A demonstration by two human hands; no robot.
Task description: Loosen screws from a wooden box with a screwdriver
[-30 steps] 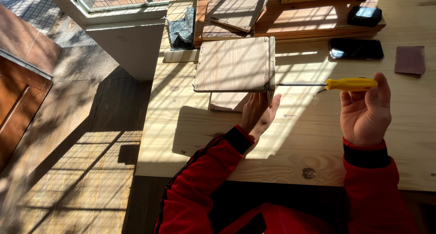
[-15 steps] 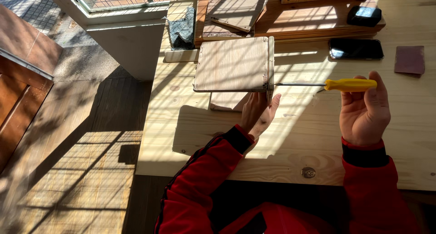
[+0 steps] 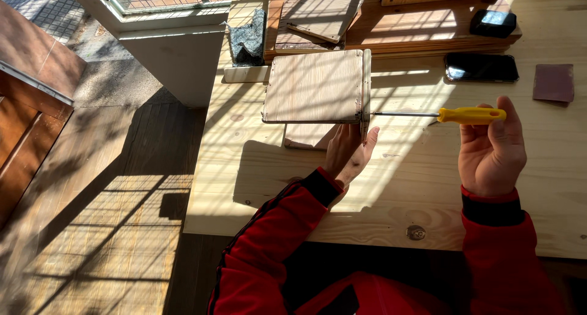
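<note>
A light wooden box-like piece [image 3: 315, 85] stands on the pale wooden table [image 3: 403, 186], with an end board [image 3: 365, 88] along its right side. My left hand [image 3: 348, 153] presses against the near right corner of that piece, fingers wrapped at its edge. My right hand [image 3: 491, 150] grips the yellow handle of a screwdriver [image 3: 471, 115]. Its thin metal shaft lies level and its tip meets the end board. Both arms are in red sleeves with dark cuffs.
A black phone [image 3: 481, 66] and a brown sandpaper sheet [image 3: 553, 82] lie at the right. A small black device [image 3: 493, 22] and stacked wooden boards [image 3: 321, 12] sit at the back, with a grey block [image 3: 247, 40] beside them. The table's left edge drops to a wooden floor [image 3: 116, 229].
Almost nothing differs: both hands, the screwdriver and the wooden piece hold their places, with only a slight shift of my right hand's fingers on the handle.
</note>
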